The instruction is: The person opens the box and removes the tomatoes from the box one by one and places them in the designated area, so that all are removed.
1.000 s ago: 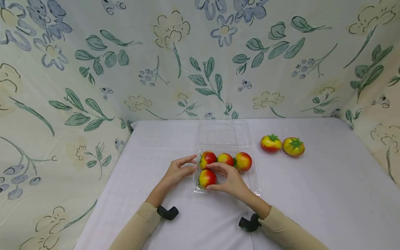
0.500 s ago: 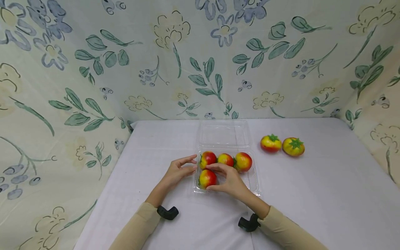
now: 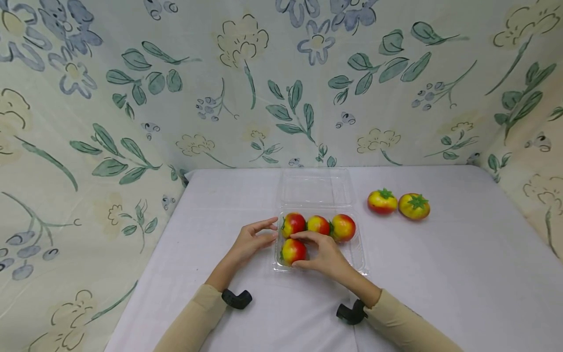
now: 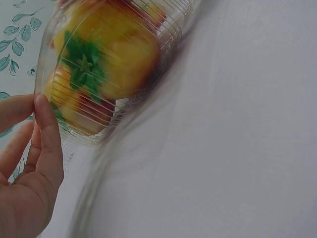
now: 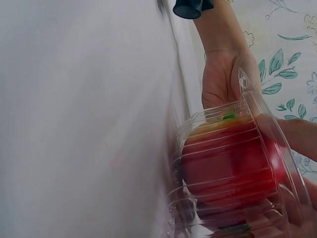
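A clear plastic clamshell box [image 3: 359, 254] lies with its lid folded back, holding several red-and-yellow tomatoes. My left hand [image 3: 251, 243] is at the box's left side; in the left wrist view, its fingertips [image 4: 43, 105] pinch the rim. The front-left tomato [image 3: 293, 251] sits inside the box, between the thumb and fingers of my right hand [image 3: 326, 253], which grips it. Behind it are the back-left tomato [image 3: 293, 225], the middle one [image 3: 318, 224] and the right one [image 3: 343, 228]. Through the ribbed wall, the right wrist view shows a red tomato [image 5: 228, 163].
Two more tomatoes lie right of the box, a left one [image 3: 381, 202] and a right one [image 3: 414, 206], on the white tablecloth [image 3: 457, 274]. The lid [image 3: 315, 188] extends back toward the flowered curtain [image 3: 246, 98]. A black wrist mount [image 3: 237, 299] sits on the left forearm.
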A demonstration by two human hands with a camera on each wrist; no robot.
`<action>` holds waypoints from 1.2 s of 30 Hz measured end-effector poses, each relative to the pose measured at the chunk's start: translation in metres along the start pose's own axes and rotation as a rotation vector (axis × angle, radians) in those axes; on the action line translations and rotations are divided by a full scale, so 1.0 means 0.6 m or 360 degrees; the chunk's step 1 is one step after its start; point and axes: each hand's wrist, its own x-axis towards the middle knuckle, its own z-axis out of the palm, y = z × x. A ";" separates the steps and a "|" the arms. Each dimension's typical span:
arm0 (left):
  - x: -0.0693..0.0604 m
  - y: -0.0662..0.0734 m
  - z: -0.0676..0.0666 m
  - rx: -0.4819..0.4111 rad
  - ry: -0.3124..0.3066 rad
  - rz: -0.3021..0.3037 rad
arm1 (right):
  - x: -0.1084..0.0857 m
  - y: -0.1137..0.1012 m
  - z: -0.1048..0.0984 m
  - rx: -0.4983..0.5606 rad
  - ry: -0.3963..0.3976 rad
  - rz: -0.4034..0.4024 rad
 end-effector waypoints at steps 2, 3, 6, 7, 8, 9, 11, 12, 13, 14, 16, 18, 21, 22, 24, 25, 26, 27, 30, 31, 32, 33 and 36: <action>0.000 0.001 0.000 -0.0013 -0.0004 -0.0011 | 0.000 0.000 -0.002 -0.0005 -0.0019 -0.0011; 0.000 0.002 0.000 -0.0019 -0.0007 -0.0018 | 0.000 -0.001 -0.002 -0.0014 -0.0027 -0.0020; -0.002 0.008 0.001 -0.0015 -0.0017 -0.0032 | 0.000 0.000 -0.004 -0.0069 -0.0048 -0.0040; -0.004 0.014 0.002 -0.0012 -0.0022 -0.0032 | 0.000 0.000 -0.005 -0.0092 -0.0052 -0.0048; -0.007 0.020 0.004 -0.0007 -0.0025 -0.0031 | 0.000 0.000 -0.005 -0.0117 -0.0054 -0.0057; -0.010 0.026 0.005 -0.0001 -0.0028 -0.0031 | 0.000 0.000 -0.006 -0.0133 -0.0059 -0.0066; -0.016 0.037 0.009 0.0010 -0.0029 -0.0025 | 0.000 0.000 -0.006 -0.0163 -0.0063 -0.0080; -0.019 0.042 0.011 0.0014 -0.0030 -0.0019 | 0.000 0.000 -0.007 -0.0173 -0.0065 -0.0083; -0.021 0.046 0.012 0.0018 -0.0030 -0.0012 | 0.000 0.000 -0.007 -0.0177 -0.0067 -0.0088; -0.022 0.047 0.013 0.0021 -0.0029 -0.0011 | 0.000 0.000 -0.007 -0.0178 -0.0070 -0.0091; -0.023 0.048 0.014 0.0021 -0.0027 -0.0009 | 0.000 0.000 -0.008 -0.0182 -0.0074 -0.0094; -0.023 0.048 0.014 0.0022 -0.0028 -0.0007 | 0.000 0.000 -0.008 -0.0187 -0.0078 -0.0094; -0.022 0.047 0.013 0.0024 -0.0027 -0.0012 | 0.000 0.000 -0.008 -0.0207 -0.0081 -0.0104; -0.022 0.047 0.013 0.0024 -0.0027 -0.0012 | 0.000 0.000 -0.008 -0.0214 -0.0080 -0.0110; -0.022 0.047 0.012 0.0020 -0.0027 -0.0015 | 0.000 0.001 -0.008 -0.0227 -0.0077 -0.0119; -0.023 0.047 0.012 0.0016 -0.0028 -0.0017 | 0.000 0.001 -0.008 -0.0232 -0.0074 -0.0123; -0.023 0.048 0.012 0.0012 -0.0028 -0.0021 | 0.000 0.001 -0.008 -0.0236 -0.0070 -0.0126; -0.023 0.048 0.012 0.0006 -0.0028 -0.0024 | 0.000 0.002 -0.008 -0.0241 -0.0067 -0.0131; -0.024 0.049 0.012 -0.0005 -0.0029 -0.0031 | -0.001 0.003 -0.007 -0.0254 -0.0052 -0.0139; -0.024 0.049 0.012 -0.0006 -0.0029 -0.0032 | -0.002 0.004 -0.007 -0.0258 -0.0044 -0.0143; -0.024 0.049 0.013 -0.0006 -0.0028 -0.0033 | -0.002 0.004 -0.007 -0.0261 -0.0038 -0.0148; -0.024 0.049 0.013 -0.0008 -0.0027 -0.0034 | -0.002 0.005 -0.007 -0.0263 -0.0032 -0.0153; -0.024 0.048 0.013 -0.0008 -0.0025 -0.0032 | -0.003 0.006 -0.006 -0.0267 -0.0019 -0.0161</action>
